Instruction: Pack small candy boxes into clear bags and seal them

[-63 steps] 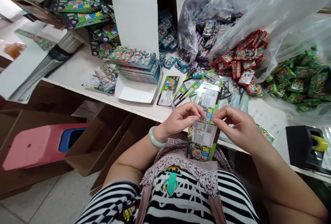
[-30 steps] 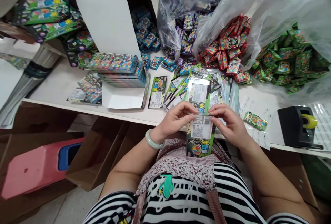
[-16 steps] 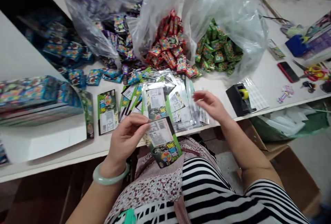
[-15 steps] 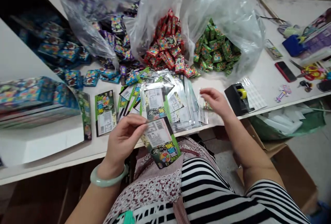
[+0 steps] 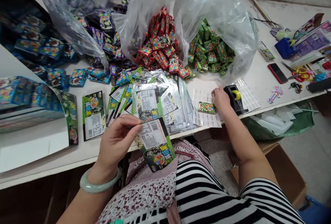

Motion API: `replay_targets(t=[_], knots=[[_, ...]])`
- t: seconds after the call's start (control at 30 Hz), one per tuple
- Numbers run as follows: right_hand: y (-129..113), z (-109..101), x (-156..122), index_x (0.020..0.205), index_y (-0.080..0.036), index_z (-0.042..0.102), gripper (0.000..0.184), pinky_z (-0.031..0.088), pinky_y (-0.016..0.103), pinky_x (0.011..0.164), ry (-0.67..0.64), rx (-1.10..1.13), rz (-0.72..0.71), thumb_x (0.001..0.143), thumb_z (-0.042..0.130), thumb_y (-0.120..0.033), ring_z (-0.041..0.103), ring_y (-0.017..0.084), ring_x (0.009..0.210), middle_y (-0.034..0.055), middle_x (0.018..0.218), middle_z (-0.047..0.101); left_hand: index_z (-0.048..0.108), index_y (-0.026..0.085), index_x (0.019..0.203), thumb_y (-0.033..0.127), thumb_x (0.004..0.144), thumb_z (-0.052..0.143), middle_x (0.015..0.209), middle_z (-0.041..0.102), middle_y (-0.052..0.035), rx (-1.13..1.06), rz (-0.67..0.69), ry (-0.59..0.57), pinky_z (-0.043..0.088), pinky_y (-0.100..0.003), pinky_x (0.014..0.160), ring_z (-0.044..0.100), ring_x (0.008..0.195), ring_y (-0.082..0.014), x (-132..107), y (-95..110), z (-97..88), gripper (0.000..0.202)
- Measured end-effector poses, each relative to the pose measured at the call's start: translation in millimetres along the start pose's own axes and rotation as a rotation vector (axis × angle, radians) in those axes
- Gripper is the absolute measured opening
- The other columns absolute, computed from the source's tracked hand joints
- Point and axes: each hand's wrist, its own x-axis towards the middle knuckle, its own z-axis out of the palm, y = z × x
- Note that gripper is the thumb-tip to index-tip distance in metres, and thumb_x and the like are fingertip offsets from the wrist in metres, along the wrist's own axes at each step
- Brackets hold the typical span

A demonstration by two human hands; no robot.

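My left hand pinches the top edge of a flat black-and-green printed packet, which hangs tilted over the table's front edge. A white label with a barcode covers its upper part. My right hand is at the right edge of a white sticker sheet, its fingers curled together; what they hold, if anything, is too small to make out. A small green candy box lies on that sheet. Just right of this hand stands a black tape dispenser with yellow tape. More flat packets lie overlapping between my hands.
Clear plastic bags hold purple boxes, red boxes and green boxes along the back. At left, a white carton contains blue boxes. A phone and scissors lie at right.
My right hand has moved right, from above the sticker sheet to its edge beside the tape dispenser, and its fingers have curled in. My left hand still holds the packet.
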Motion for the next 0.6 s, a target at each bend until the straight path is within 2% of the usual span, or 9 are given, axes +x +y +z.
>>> replay_targets(t=[0.1, 0.23, 0.33, 0.4, 0.43, 0.5, 0.53, 0.6], knots=[[4.9, -0.7, -6.8, 0.106, -0.014, 0.067, 0.025, 0.046, 0.037, 0.09, 0.024, 0.029, -0.029, 0.095, 0.047, -0.022, 0.063, 0.026, 0.1, 0.0167, 0.115, 0.065, 0.066, 0.023, 0.087, 0.016, 0.084, 0.071, 0.083, 0.067, -0.0006, -0.001, 0.011, 0.006, 0.052, -0.024, 0.069, 0.064, 0.082, -0.0135, 0.6, -0.9, 0.7, 0.009], [24.1, -5.6, -19.1, 0.094, -0.017, 0.065, 0.016, 0.048, 0.035, 0.086, 0.04, 0.117, -0.082, 0.091, 0.051, -0.025, 0.063, 0.024, 0.094, 0.0131, 0.104, 0.067, 0.065, 0.022, 0.087, 0.018, 0.087, 0.069, 0.083, 0.065, -0.0009, -0.001, 0.036, -0.003, 0.052, -0.024, 0.068, 0.063, 0.081, -0.0131, 1.0, 0.1, 2.8, 0.006], [23.9, -20.4, -31.0, 0.086, -0.02, 0.06, 0.011, 0.05, 0.039, 0.082, 0.201, 0.371, -0.095, 0.088, 0.054, -0.029, 0.061, 0.024, 0.085, 0.0087, 0.09, 0.066, 0.063, 0.021, 0.088, 0.023, 0.09, 0.066, 0.084, 0.065, -0.0022, 0.024, 0.036, -0.015, 0.052, -0.025, 0.068, 0.063, 0.081, -0.0137, -0.5, 2.9, 6.8, 0.004], [2.0, -39.7, -42.6, 0.085, -0.024, 0.059, 0.012, 0.05, 0.04, 0.077, 0.246, 0.626, -0.182, 0.087, 0.06, -0.036, 0.059, 0.022, 0.078, 0.0044, 0.083, 0.063, 0.062, 0.021, 0.09, 0.026, 0.093, 0.063, 0.086, 0.064, -0.0033, 0.043, 0.04, -0.026, 0.052, -0.026, 0.068, 0.062, 0.081, -0.0141, -2.0, 3.8, 9.9, 0.006], [-15.9, -52.3, -49.9, 0.086, -0.025, 0.059, 0.013, 0.05, 0.039, 0.076, 0.169, 0.748, -0.291, 0.087, 0.061, -0.038, 0.06, 0.021, 0.077, 0.003, 0.082, 0.062, 0.061, 0.021, 0.091, 0.027, 0.094, 0.061, 0.087, 0.063, -0.0034, 0.045, 0.048, -0.034, 0.052, -0.027, 0.068, 0.062, 0.081, -0.014, -2.7, 3.6, 11.2, 0.007], [-61.2, -80.2, -66.6, 0.084, -0.026, 0.062, 0.015, 0.051, 0.039, 0.08, -0.09, 0.834, -0.637, 0.089, 0.064, -0.04, 0.062, 0.022, 0.087, 0.0046, 0.09, 0.064, 0.059, 0.021, 0.092, 0.025, 0.095, 0.058, 0.087, 0.061, -0.003, 0.04, 0.08, -0.042, 0.05, -0.027, 0.067, 0.059, 0.08, -0.0134, -4.1, 2.5, 12.5, 0.006], [-85.9, -93.5, -74.7, 0.081, -0.026, 0.062, 0.017, 0.051, 0.039, 0.082, -0.163, 0.835, -0.79, 0.089, 0.064, -0.041, 0.062, 0.022, 0.09, 0.0054, 0.091, 0.065, 0.058, 0.021, 0.092, 0.024, 0.096, 0.057, 0.087, 0.06, -0.0026, 0.037, 0.098, -0.042, 0.049, -0.027, 0.067, 0.058, 0.08, -0.0131, -4.9, 2.1, 12.6, 0.005], [-132.6, -113.2, -86.7, 0.078, -0.026, 0.062, 0.02, 0.051, 0.038, 0.08, -0.256, 0.826, -0.959, 0.092, 0.062, -0.04, 0.062, 0.022, 0.087, 0.0055, 0.09, 0.066, 0.057, 0.022, 0.093, 0.022, 0.097, 0.056, 0.088, 0.058, -0.0018, 0.042, 0.125, -0.043, 0.048, -0.027, 0.068, 0.056, 0.08, -0.0125, -6.6, 1.9, 12.0, 0.004]])
